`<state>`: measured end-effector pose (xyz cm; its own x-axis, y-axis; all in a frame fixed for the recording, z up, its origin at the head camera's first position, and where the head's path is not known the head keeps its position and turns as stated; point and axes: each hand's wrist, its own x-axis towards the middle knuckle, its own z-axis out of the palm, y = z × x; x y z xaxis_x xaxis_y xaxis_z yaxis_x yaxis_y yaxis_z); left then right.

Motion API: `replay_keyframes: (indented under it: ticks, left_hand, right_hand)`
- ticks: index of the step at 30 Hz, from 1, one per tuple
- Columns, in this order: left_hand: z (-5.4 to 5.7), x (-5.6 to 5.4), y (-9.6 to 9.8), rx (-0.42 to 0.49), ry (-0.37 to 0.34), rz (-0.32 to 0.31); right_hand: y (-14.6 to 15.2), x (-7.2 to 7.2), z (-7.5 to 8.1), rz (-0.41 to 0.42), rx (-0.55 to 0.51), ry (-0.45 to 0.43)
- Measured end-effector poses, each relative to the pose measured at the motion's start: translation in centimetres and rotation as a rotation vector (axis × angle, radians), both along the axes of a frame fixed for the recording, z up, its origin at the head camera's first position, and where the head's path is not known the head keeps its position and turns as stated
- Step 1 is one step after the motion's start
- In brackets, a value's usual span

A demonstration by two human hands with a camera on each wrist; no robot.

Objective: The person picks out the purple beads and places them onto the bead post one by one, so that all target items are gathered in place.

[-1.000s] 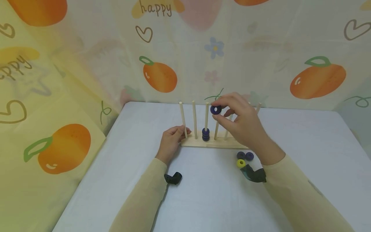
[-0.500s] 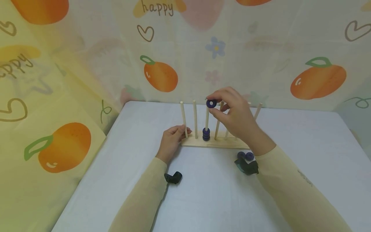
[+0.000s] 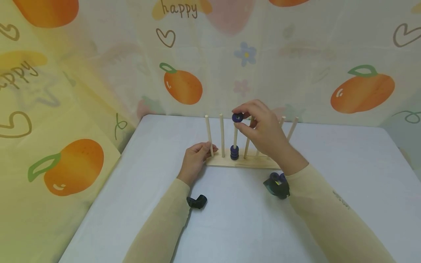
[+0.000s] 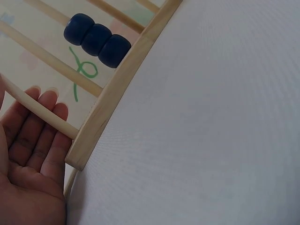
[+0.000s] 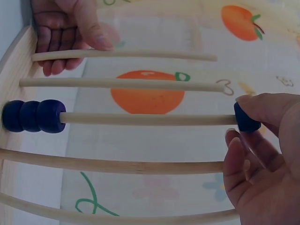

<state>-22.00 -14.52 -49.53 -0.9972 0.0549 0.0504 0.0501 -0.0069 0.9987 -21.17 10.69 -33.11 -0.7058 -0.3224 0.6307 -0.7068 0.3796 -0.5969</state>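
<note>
At left, held the leftmost peg (image 3: 208,131) between thumb and fingers of the left hand (image 3: 195,157). Further right, saw three blue beads (image 3: 234,152) stacked low on the upright third peg (image 3: 235,138). At its tip, pinched a fourth bead (image 3: 234,118) with the nearer right hand (image 3: 268,128), tilted from the peg's long axis; could not tell whether threaded.

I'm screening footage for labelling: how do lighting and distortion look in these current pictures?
Head view: yellowish tint on the backdrop at left, faint shadow beside the right sleeve; left wrist view: dim, but blue beads distinct; right wrist view: dim, lowest peg bowed, probably by the lens.
</note>
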Motion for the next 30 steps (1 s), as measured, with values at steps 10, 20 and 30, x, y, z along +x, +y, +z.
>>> replay_keyframes:
  ticks: [10, 20, 30]
  left_hand:
    - [0.03, -0.01, 0.01, -0.003, 0.002, -0.002]
    - [0.02, -0.01, 0.03, -0.001, -0.005, -0.003]
    - [0.16, 0.08, 0.01, -0.019, -0.005, 0.000]
  right_hand:
    - [-0.33, -0.02, 0.14, -0.040, 0.018, -0.032]
    - [-0.33, -0.25, -0.08, -0.067, 0.044, -0.075]
    - [-0.38, -0.16, -0.46, -0.070, 0.068, -0.114]
